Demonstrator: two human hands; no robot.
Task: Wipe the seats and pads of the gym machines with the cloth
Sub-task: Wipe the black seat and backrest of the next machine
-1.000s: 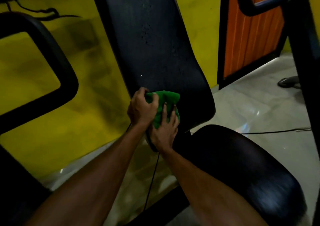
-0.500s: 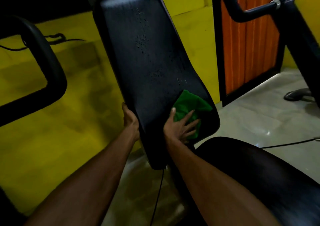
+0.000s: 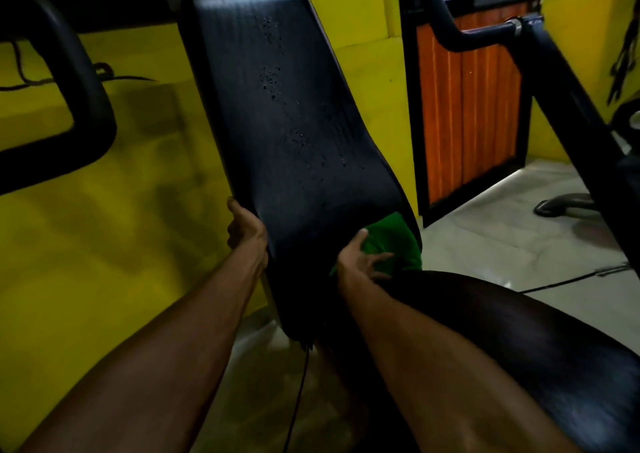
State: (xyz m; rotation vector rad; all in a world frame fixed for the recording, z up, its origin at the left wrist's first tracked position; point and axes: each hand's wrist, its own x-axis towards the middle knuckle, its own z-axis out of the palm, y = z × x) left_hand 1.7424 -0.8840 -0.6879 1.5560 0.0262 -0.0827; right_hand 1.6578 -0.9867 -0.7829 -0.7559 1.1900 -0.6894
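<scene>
A tall black back pad (image 3: 294,113) leans up in the middle of the view, with water droplets down its face. Below it to the right lies the black seat pad (image 3: 519,341). My right hand (image 3: 362,262) presses a green cloth (image 3: 394,241) flat against the lower right corner of the back pad, fingers spread over the cloth. My left hand (image 3: 246,230) grips the pad's left edge at about the same height, fingers wrapped behind it and out of sight.
A black padded handle loop (image 3: 79,81) curves at the left. A black machine arm (image 3: 568,99) slants down at the right, in front of an orange slatted door (image 3: 471,113). Yellow wall behind, pale tiled floor (image 3: 502,230) with a thin cable (image 3: 571,279) across it.
Both hands held the cloth at the pad's lower left a second ago. The left hand let go and took the pad's left edge; the right hand slid the cloth rightward to the lower right corner.
</scene>
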